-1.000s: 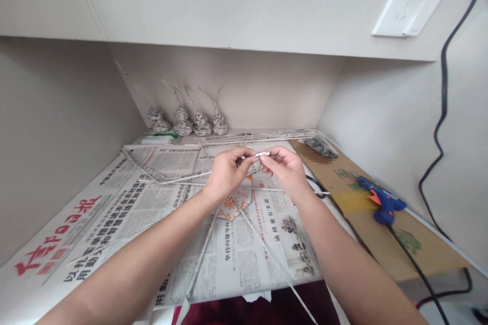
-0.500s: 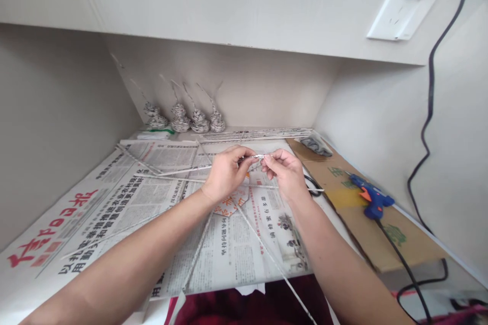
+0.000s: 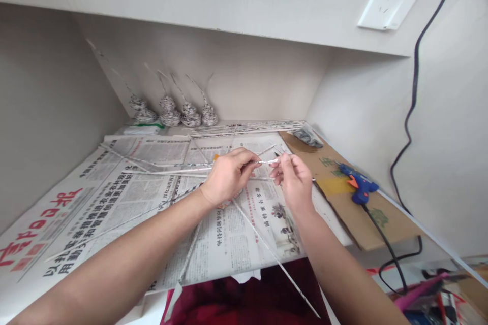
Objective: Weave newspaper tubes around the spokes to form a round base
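My left hand (image 3: pixel 231 172) is closed, with thumb and forefinger pinching a thin rolled paper strip (image 3: pixel 267 162). A short way to its right, my right hand (image 3: pixel 293 179) grips the same strip's pale end between its fingers. The strip stretches across the small gap between the hands. More rolled paper strips (image 3: pixel 272 253) fan out beneath my hands, some reaching past the table's front edge and others to the left. Where they meet is mostly covered by my left hand; a bit of orange shows there.
Newspaper (image 3: pixel 145 203) covers the table. At the back stand several woven gourd-shaped pieces (image 3: pixel 189 116) beside a bundle of paper rods (image 3: pixel 247 128). To the right, a blue glue gun (image 3: pixel 358 183) lies on cardboard (image 3: pixel 343 213), its black cord (image 3: pixel 385 238) trailing off the edge.
My right hand has moved away from my left, widening the stretch of strip between them. The camera view has shifted, so the surroundings sit further left and slightly higher.
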{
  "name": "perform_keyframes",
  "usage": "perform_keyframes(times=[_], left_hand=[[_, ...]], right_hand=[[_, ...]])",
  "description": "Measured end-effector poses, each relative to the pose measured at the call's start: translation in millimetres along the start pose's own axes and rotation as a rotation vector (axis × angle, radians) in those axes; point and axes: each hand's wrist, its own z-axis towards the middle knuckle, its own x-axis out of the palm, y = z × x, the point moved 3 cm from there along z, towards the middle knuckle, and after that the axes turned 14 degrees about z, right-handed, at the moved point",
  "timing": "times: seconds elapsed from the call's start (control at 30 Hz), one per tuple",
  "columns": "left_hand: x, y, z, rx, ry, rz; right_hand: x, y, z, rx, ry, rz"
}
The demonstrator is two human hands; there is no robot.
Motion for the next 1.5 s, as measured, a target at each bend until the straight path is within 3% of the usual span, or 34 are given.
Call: perform_keyframes(times=[0.1, 0.2, 0.3, 0.5, 0.7, 0.87, 0.93, 1.13, 1.3, 1.4, 1.5], left_hand=[[0.6, 1.2, -0.3, 0.007, 0.000, 0.022], [2.7, 2.0, -0.7, 0.024, 0.023, 0.036], [6.3, 2.2, -1.7, 0.053, 0.057, 0.034], [13.7, 3.9, -4.1, 0.066, 0.113, -0.008], [16.3, 1.3, -3.4, 0.052, 0.149, -0.093], [15.1, 2.9, -2.0, -0.028, 0.156, -0.122], [15.5, 5.1, -2.0, -0.061, 0.169, -0.127], [17.6, 6.3, -3.0, -0.058, 0.207, -0.171], [17.1, 1.3, -3.7, -0.038, 0.213, -0.187], [15.7, 0.1, -2.9, -0.036, 0.215, -0.183], [14.1, 2.7, -1.6, -0.063, 0.214, -0.129]], right_hand=[[-3.3, 12.1, -6.7, -0.238, -0.013, -0.186], [1.5, 21.2, -12.0, -0.464, 0.089, -0.441], [4.6, 22.4, -13.5, -0.550, 0.144, -0.569], [-0.3, 14.5, -10.8, -0.465, 0.097, -0.538], [-2.7, 6.3, -9.4, -0.334, 0.133, -0.440], [-6.7, -0.1, -6.7, -0.160, 0.098, -0.235], [-7.9, -0.5, -5.7, -0.158, 0.074, -0.202], [-2.5, 4.4, -8.6, -0.309, 0.129, -0.492], [0.2, 8.8, -12.6, -0.387, 0.132, -0.555], [-1.7, 6.6, -11.8, -0.329, 0.109, -0.520], [-7.4, 2.0, -7.8, -0.195, 0.022, -0.324]])
